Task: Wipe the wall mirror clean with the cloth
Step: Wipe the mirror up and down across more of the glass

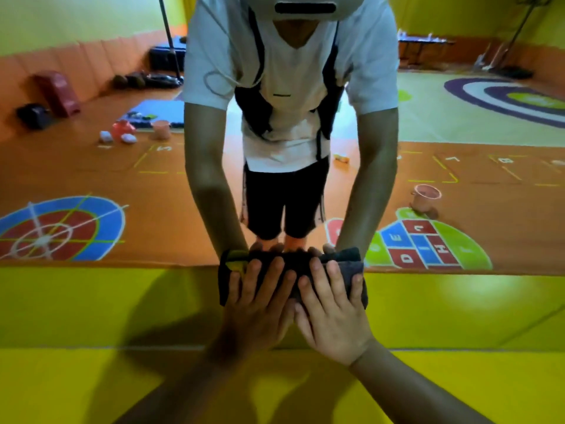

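The wall mirror fills the upper part of the head view, and its bottom edge meets a yellow padded wall. A folded dark grey cloth with a yellow patch lies across that bottom edge. My left hand and my right hand lie side by side on the cloth, fingers spread, pressing it flat against the surface. The mirror shows the reflection of a person in a white shirt and black shorts, leaning in with both arms stretched to the cloth.
The yellow padded wall runs below the mirror. The reflection shows an orange play floor with painted targets and hopscotch, a small bucket, and cups and bags near the far wall.
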`<state>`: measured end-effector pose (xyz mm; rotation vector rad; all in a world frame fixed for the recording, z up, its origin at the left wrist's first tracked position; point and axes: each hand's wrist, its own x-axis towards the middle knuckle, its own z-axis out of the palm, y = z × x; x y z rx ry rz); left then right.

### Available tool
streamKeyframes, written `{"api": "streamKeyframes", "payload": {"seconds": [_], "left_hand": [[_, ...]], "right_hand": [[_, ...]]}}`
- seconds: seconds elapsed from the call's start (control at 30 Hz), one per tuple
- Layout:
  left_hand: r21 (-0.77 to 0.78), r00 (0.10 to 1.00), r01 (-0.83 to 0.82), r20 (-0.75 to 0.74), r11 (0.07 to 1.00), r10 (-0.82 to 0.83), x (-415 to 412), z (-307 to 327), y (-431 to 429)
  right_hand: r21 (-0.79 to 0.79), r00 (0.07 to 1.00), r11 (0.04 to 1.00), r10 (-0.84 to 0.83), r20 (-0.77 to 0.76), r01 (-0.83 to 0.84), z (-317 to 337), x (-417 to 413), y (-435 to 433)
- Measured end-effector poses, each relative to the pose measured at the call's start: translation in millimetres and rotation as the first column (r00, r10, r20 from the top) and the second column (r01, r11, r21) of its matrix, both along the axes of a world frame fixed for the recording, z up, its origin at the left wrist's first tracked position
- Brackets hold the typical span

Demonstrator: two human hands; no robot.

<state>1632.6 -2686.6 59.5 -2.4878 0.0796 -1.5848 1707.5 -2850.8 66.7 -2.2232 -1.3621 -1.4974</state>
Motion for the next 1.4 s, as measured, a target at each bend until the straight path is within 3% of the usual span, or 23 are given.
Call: {"api": "streamKeyframes", "payload": {"seconds": [0.43,0.7,0.83,0.97,1.13,1.4], "left_hand": [[0.057,0.984,-0.006,-0.177,0.998,0.016,-18.7,-157.1,4.8],[0.101,0.975,-0.065,-0.207,0.993,0.085,-10.7,-182.3,-16.4],[0.143,0.975,-0.109,-0.176,0.984,0.133,9.3,-189.6,-45.5],[0.080,0.975,-0.145,-0.159,0.986,0.156,30.0,-193.2,-89.0],[0.043,0.973,-0.152,-0.168,0.987,0.157,44.2,-142.9,-111.5],[-0.039,0.987,-0.033,-0.156,0.999,0.027,51.2,53.8,-118.9]], "right_hand": [[-0.161,0.994,0.986,-0.027,0.105,0.043,-156.3,12.7,-24.6],[-0.249,0.999,0.968,0.036,-0.002,-0.035,-171.8,17.9,-53.0],[-0.253,0.999,0.967,0.013,0.034,-0.004,-173.9,31.9,-85.5],[-0.288,0.998,0.957,-0.015,0.055,0.031,-169.8,49.5,-122.1],[-0.268,0.999,0.962,-0.038,0.031,0.045,-120.8,56.8,-139.7],[-0.190,0.995,0.980,-0.040,0.092,0.057,54.9,75.7,-143.6]]}}
